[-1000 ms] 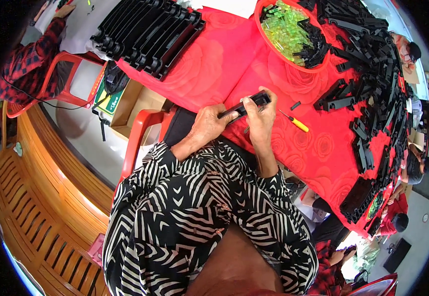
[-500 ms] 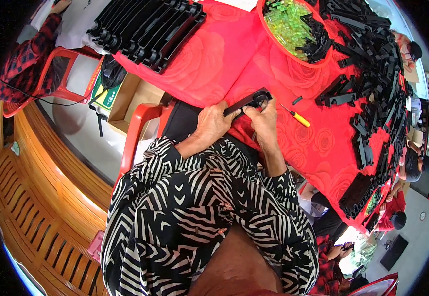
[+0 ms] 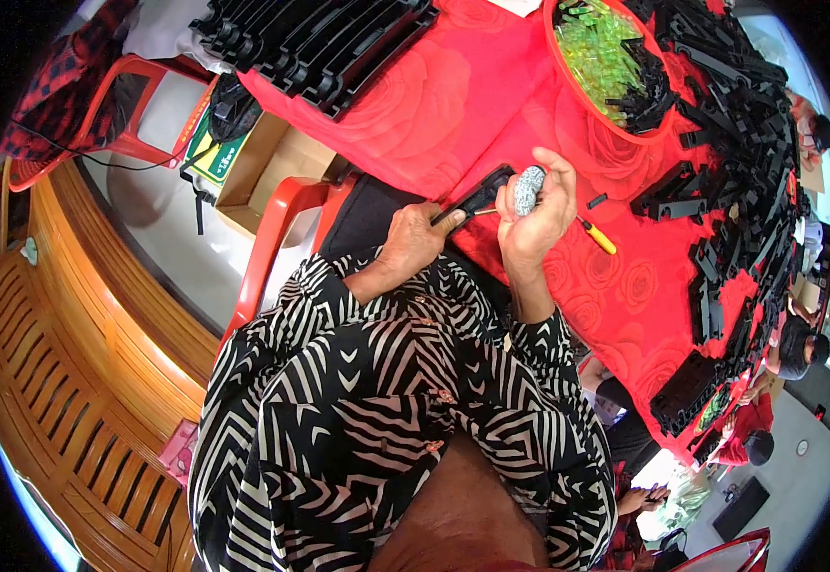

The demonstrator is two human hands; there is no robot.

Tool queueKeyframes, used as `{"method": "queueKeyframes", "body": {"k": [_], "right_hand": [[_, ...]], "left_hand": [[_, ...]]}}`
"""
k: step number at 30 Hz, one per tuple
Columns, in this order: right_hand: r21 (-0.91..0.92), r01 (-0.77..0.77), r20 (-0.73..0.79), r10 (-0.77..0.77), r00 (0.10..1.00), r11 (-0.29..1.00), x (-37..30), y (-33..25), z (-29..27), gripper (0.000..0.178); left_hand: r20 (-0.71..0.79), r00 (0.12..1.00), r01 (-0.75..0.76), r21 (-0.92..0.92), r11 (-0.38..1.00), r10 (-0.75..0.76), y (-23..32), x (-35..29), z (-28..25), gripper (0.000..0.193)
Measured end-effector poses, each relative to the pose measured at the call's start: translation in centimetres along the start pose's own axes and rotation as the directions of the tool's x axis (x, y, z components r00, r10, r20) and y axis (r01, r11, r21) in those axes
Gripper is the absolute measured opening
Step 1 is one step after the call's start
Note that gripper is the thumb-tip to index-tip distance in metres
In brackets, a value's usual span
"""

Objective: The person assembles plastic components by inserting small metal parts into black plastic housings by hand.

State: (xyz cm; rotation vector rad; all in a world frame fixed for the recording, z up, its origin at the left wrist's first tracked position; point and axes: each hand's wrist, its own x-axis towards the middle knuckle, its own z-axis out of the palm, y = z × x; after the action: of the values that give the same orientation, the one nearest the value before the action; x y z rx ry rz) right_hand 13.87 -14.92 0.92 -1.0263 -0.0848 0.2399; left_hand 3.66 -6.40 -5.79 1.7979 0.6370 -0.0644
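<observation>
My left hand (image 3: pixel 411 240) is closed around the lower end of a long black plastic part (image 3: pixel 480 194), held tilted over the table edge nearest me. In my right hand (image 3: pixel 537 225) is a hand tool with a rounded, speckled grey-white handle (image 3: pixel 529 190). Its thin metal shaft points left and meets the black part; what its tip looks like is hidden. Just right of my right hand, a yellow-handled screwdriver (image 3: pixel 602 238) lies on the red cloth, beside a small black piece (image 3: pixel 598 201).
A heap of black plastic parts (image 3: pixel 720 191) spreads along the right side of the red tablecloth (image 3: pixel 491 86). An orange-rimmed basin (image 3: pixel 615 132) holds green-yellow pieces and black parts. Black strips (image 3: pixel 329 48) are lined up at far left. A red chair (image 3: pixel 276 224) stands at my left.
My right hand has moved off the black part's upper end and now holds the speckled-handled tool against it. My left hand keeps its grip. The whole view has shifted slightly.
</observation>
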Motion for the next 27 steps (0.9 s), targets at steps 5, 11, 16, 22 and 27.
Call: {"method": "queueKeyframes", "body": {"k": [5,11,16,22,27], "right_hand": [[-0.072,0.002,-0.002,-0.003,1.000,0.997,-0.1,1.3,0.5,0.022],[-0.157,0.010,-0.007,-0.011,1.000,0.988,-0.2,2.1,0.0,0.020],[-0.122,0.027,-0.016,-0.029,0.999,0.992,-0.2,1.8,0.5,0.020],[-0.213,0.019,-0.009,-0.021,1.000,0.977,0.0,2.3,0.2,0.019],[-0.030,-0.053,-0.020,0.053,0.998,0.998,0.9,1.9,-0.2,0.016]], "left_hand": [[-0.014,0.998,0.052,-0.076,0.996,-0.053,0.6,-0.3,-0.4,0.040],[0.022,0.995,0.099,-0.088,0.991,-0.098,1.0,-0.2,-0.3,0.040],[0.017,0.997,0.075,-0.023,0.997,-0.075,0.8,-0.1,-0.5,0.040],[0.034,0.994,0.106,-0.070,0.992,-0.104,1.2,-0.1,-0.6,0.039],[0.053,0.994,0.098,-0.068,0.993,-0.094,1.2,-0.2,-0.8,0.037]]}}
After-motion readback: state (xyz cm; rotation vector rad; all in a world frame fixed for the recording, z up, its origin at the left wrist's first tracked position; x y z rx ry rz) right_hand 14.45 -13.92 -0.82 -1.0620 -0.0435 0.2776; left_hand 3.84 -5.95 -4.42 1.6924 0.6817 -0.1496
